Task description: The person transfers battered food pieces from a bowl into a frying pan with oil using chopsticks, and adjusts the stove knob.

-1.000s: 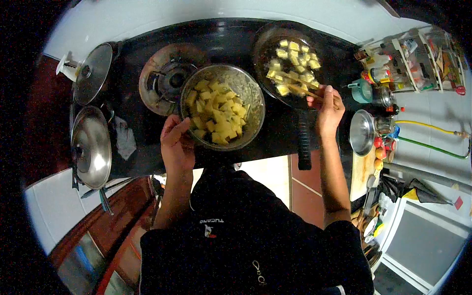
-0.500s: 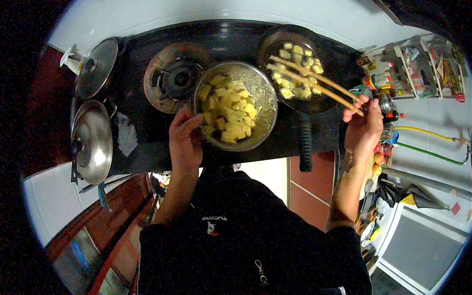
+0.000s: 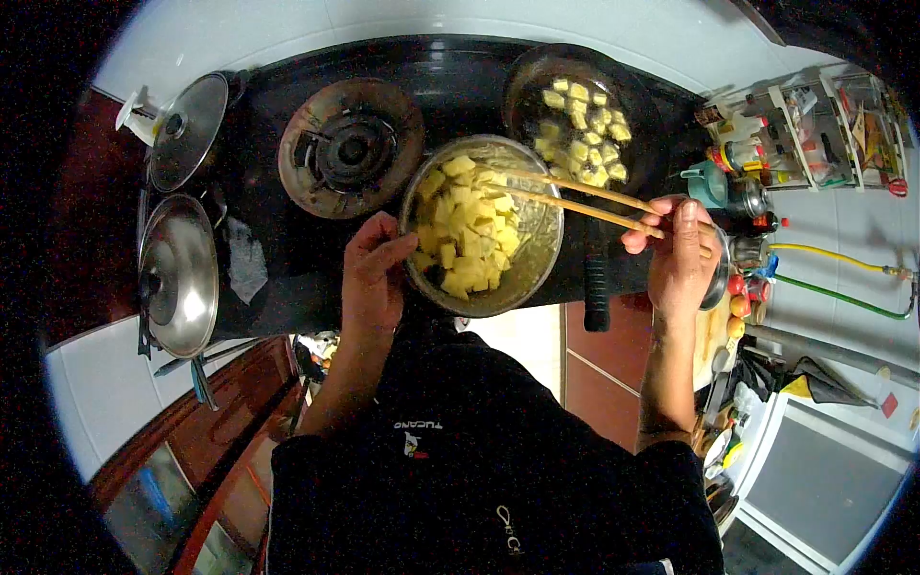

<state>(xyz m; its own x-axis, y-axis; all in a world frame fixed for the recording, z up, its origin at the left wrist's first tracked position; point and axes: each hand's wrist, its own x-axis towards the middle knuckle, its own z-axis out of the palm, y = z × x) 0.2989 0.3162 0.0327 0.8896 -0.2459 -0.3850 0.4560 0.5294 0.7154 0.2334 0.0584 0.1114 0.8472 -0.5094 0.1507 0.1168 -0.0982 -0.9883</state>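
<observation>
My left hand [image 3: 376,264] grips the rim of a metal bowl [image 3: 544,251] at its left side, thumb over the edge. Pale yellow cubes [image 3: 471,230], coated in something wet, fill much of the bowl. Between the fingers of my right hand [image 3: 682,251] is a pair of long wooden chopsticks [image 3: 599,196]. Their tips reach over the bowl's right side, at the cubes; whether they pinch one I cannot tell. Behind the bowl, to the right, a dark frying pan [image 3: 537,96] holds several more yellow cubes [image 3: 599,153], spread across its base.
A bare gas burner [image 3: 353,149] lies left of the pan. Two pot lids, one glass [image 3: 196,134] and one steel [image 3: 182,278], lean at the far left. The pan's handle [image 3: 596,287] points toward me. Bottles [image 3: 738,153] line a rack on the right.
The chopsticks have moved from over the frying pan left and down to the bowl, my right hand with them. My left hand has brought the bowl slightly right and nearer to me.
</observation>
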